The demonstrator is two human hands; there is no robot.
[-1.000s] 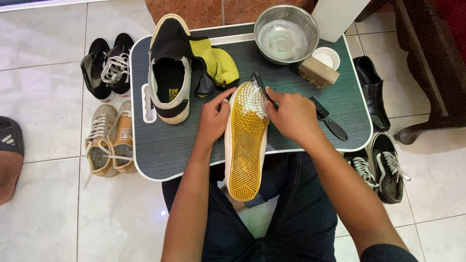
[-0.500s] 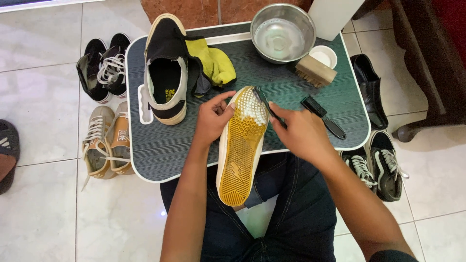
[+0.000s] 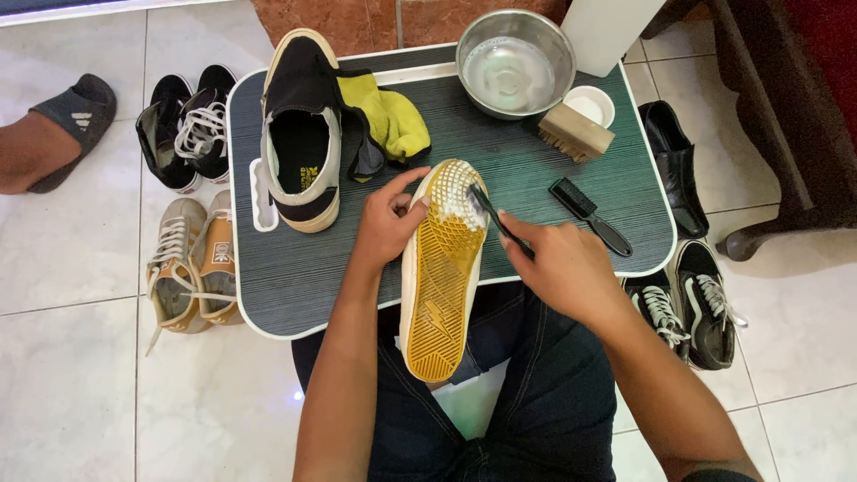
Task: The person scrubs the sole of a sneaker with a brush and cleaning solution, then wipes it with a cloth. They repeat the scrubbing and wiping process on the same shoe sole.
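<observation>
head view: left hand (image 3: 386,225) grips the upturned yellow-soled shoe (image 3: 442,277) at centre, toe toward 12 o'clock. right hand (image 3: 558,268) is closed on a small dark brush (image 3: 486,212) touching the foamy toe. steel bowl (image 3: 515,62) at 1 o'clock.

A dark, striped surface (image 3: 303,277) with a pale rim carried a black shoe (image 3: 302,134), a yellow cloth (image 3: 393,120), a metal bowl (image 3: 515,62), a small white dish (image 3: 591,104), a wooden brush (image 3: 575,132) and a black brush (image 3: 589,214). Pairs of shoes stood on the tiled floor (image 3: 71,375) around it.
</observation>
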